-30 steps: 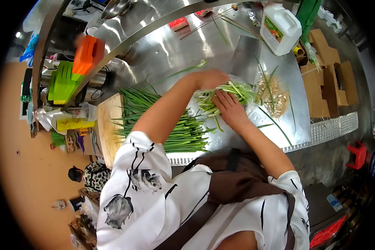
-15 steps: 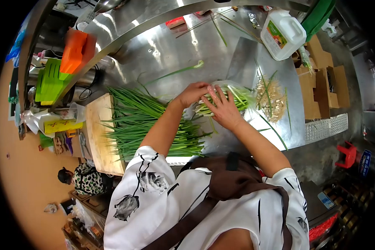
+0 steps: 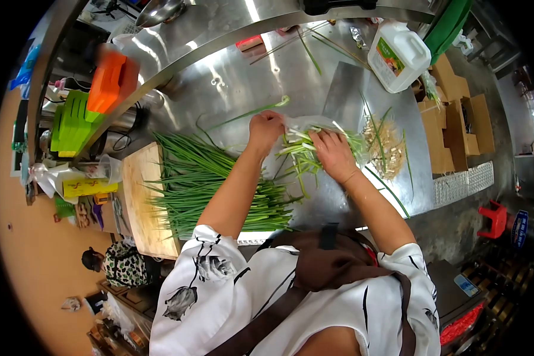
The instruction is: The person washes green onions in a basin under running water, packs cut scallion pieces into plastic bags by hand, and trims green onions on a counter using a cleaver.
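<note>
My left hand [image 3: 267, 127] is closed, pinching the rim of a clear plastic bag [image 3: 305, 121]. My right hand [image 3: 336, 155] presses with curled fingers into the pale cut scallion stalks [image 3: 296, 148] at the bag's mouth; its fingertips are partly hidden among them. Some stalks stick out of the bag toward the left and lie on the steel table. Left of both hands spreads a large pile of long green scallion leaves [image 3: 213, 184], reaching over the edge of a wooden cutting board [image 3: 142, 190]. Trimmed scallion roots [image 3: 386, 148] are heaped just right of the bag.
A metal shelf edge [image 3: 231, 37] arches over the steel table [image 3: 243, 83]. At the far right of the table stands a white jug [image 3: 400, 56]. Cardboard boxes [image 3: 456, 124] sit beyond the right edge. A person [image 3: 121, 261] is at the lower left.
My left hand has moved left, away from my right hand, with the bag's rim. My right hand's fingers went from spread to curled into the stalks, which now lie more loosely.
</note>
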Available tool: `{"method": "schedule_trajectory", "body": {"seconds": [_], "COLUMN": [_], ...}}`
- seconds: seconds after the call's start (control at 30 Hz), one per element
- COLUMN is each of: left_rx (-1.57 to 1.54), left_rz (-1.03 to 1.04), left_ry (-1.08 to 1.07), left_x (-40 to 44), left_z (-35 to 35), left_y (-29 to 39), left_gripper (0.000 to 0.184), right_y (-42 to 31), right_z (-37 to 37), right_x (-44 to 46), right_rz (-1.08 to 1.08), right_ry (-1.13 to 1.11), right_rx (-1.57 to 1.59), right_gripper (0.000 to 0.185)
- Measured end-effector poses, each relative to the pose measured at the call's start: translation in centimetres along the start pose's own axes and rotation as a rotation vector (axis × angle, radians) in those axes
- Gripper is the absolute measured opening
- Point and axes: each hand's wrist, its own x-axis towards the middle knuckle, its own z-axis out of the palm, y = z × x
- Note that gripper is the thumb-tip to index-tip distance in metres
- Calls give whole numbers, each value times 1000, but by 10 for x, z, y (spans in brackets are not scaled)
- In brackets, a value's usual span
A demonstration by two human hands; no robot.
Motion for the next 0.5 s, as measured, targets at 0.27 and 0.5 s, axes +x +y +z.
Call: {"method": "schedule_trajectory", "body": {"seconds": [0.27,0.5], "left_rx": [-139,636], "left_rz": [151,556], "left_ry": [-98,-304], "left_x": [-57,-50], "left_z": [2,-12], "left_y": [58,87], "left_gripper": [20,43], "right_y": [-2,38], "right_z": [9,7], "right_x": [20,43], "right_rz": [441,251], "right_ry": [-275,-145], "right_rx": [45,-197], "right_gripper": [26,23]}}
